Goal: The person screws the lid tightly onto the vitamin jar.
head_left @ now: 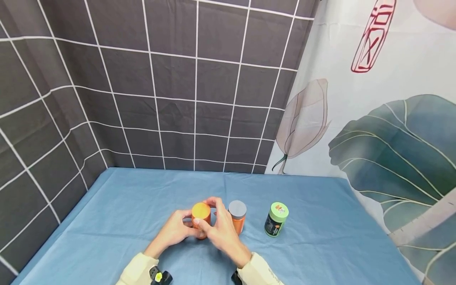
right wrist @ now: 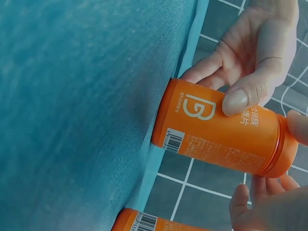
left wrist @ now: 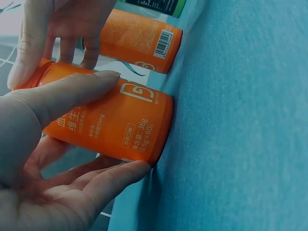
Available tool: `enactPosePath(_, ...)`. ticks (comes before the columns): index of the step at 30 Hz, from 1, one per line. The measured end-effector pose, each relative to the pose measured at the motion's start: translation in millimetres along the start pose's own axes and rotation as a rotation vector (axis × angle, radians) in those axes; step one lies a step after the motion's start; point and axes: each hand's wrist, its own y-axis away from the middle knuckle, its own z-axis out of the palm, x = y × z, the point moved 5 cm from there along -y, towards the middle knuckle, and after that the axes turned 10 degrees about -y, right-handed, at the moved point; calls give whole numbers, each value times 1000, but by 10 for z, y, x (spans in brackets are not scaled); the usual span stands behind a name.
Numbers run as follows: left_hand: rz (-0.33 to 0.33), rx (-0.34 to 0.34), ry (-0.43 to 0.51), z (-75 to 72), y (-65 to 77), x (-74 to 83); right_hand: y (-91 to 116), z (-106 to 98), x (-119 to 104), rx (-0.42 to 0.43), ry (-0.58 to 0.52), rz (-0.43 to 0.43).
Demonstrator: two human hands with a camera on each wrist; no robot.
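Note:
An orange pill bottle (head_left: 201, 212) with an orange lid stands upright on the blue cloth, between both hands. The left hand (head_left: 175, 228) holds its body, thumb across the printed label and fingers around the far side, as the left wrist view shows. At the top, the right hand (head_left: 223, 231) grips the lid (right wrist: 283, 149) between thumb and fingers. In the right wrist view the bottle's base touches the cloth. Just right of the right hand stands a second orange bottle (head_left: 238, 222) with a grey lid (head_left: 237, 209), partly hidden by that hand.
Farther right is a black-and-green jar (head_left: 273, 225) with a light green lid (head_left: 279, 211). The blue cloth (head_left: 320, 221) covers the table. Behind it hang a dark grey grid-patterned curtain (head_left: 174, 114) and a white leaf-print curtain (head_left: 320, 158).

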Motion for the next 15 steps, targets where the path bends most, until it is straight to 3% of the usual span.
enactPosePath(7, 0, -32, 29, 0, -12, -19, -9, 5, 2, -19, 0, 30)
enactPosePath(15, -16, -53, 20, 6, -16, -18, -2, 14, 4, -64, -36, 5)
